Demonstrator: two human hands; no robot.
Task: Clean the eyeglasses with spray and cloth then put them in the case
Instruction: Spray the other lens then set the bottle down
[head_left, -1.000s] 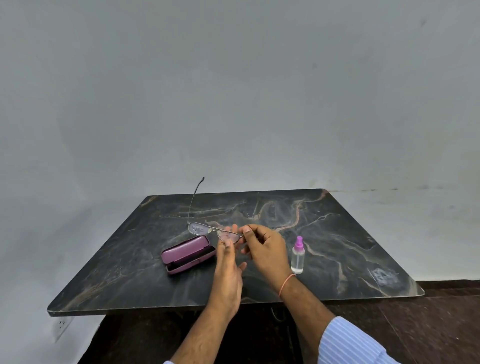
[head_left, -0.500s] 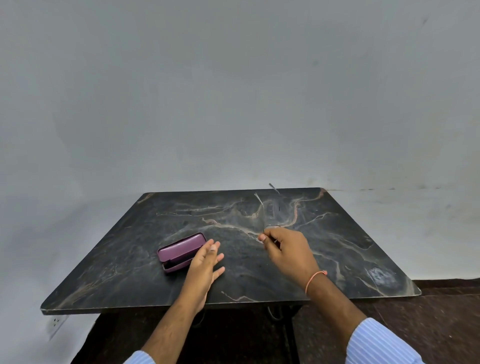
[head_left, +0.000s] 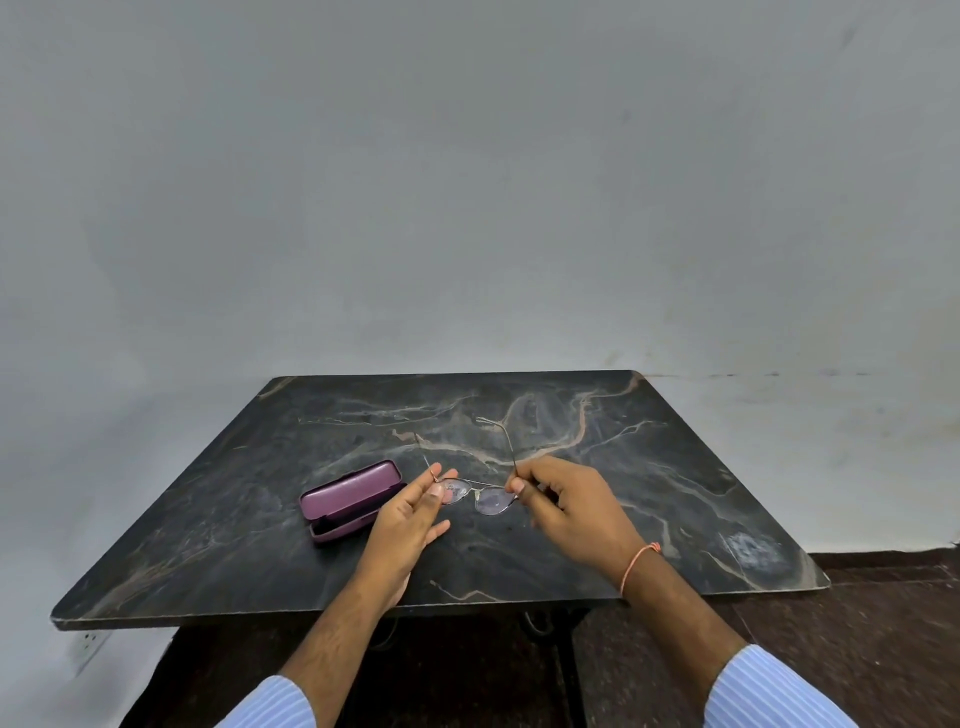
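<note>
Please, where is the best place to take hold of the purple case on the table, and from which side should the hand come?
Probably across the middle of the purple case, coming from above with the left hand, which is nearest. The case lies flat on the table, long and narrow, so a grip over its short width looks best. Its lid stands slightly ajar toward the person, so avoid that front edge.

The table (head_left: 208, 545) stands against the wall (head_left: 467, 182), with the floor (head_left: 857, 623) below it at four o'clock. Near the table's middle, the glasses (head_left: 491, 500) are held above the top, their arms reaching toward twelve o'clock. The left hand (head_left: 410, 519) pinches their nine o'clock end, the right hand (head_left: 566, 512) their three o'clock end. The case (head_left: 350, 499) lies on the table at nine o'clock of the glasses, just beside the left hand, its lid partly open. A wall socket (head_left: 85, 647) sits under the table's near corner at seven o'clock.
</note>
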